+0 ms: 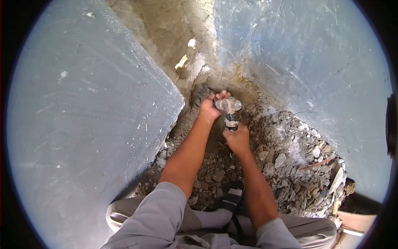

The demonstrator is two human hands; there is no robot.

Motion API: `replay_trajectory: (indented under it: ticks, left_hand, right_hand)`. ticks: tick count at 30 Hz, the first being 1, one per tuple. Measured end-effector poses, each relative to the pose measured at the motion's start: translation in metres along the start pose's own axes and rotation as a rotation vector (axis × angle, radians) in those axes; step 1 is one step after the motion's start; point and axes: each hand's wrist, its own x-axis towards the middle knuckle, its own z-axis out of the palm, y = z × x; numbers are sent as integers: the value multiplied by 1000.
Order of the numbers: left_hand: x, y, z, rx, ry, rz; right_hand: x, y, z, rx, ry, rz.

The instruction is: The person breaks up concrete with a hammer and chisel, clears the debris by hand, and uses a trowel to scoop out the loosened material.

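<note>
My right hand point(239, 139) is closed round the dark handle of a dust-covered hammer point(229, 105), whose pale, blunt head points away from me. Just left of that head is my left hand point(210, 107), its fingers curled at the foot of a broken wall point(199, 62). What those fingers hold, if anything, is hidden behind the hand and the hammer head. Both hands are low in the corner, over broken rubble point(290, 162).
Large grey-blue surfaces rise on the left point(91, 112) and the right point(306, 54), narrowing the space round my arms. My dark shoe point(232, 195) rests on the rubble below my hands. A brownish piece point(356, 222) lies at the lower right.
</note>
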Motion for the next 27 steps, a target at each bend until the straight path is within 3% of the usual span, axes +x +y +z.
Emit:
replay_trajectory:
  ticks: [1,2,5,8,11,15,18,21,23,24,27]
  left_hand:
    - [7,3,-20,-45,49,3]
    - [6,1,-28,181,161,33]
    - [6,2,-75,152,187,-36]
    - [-43,-45,-36,106,389,211]
    - [-70,-61,-27,112,394,108]
    - [-65,-47,-37,60,221,-94]
    - [-43,-29,-38,-85,280,-85]
    - [-57,-19,-20,-12,283,39]
    - [-56,-5,-29,-45,249,6]
    - [-60,-1,-26,-48,253,-5]
    - [-60,7,-21,-65,170,-62]
  right_hand:
    - [-14,-11,-1,30,-3,22]
    - [-28,-14,-4,64,5,52]
    - [-43,-4,-6,135,90,-33]
    - [-53,-2,-26,224,157,24]
    - [-56,-11,-46,301,178,7]
    - [-60,-35,-59,399,213,-62]
    - [-66,-60,-63,388,247,-191]
    - [-84,-93,-62,339,331,-324]
    - [-92,-109,-49,409,431,-408]
    - [-82,-92,-42,331,460,-536]
    - [-72,-53,-24,-198,427,-661]
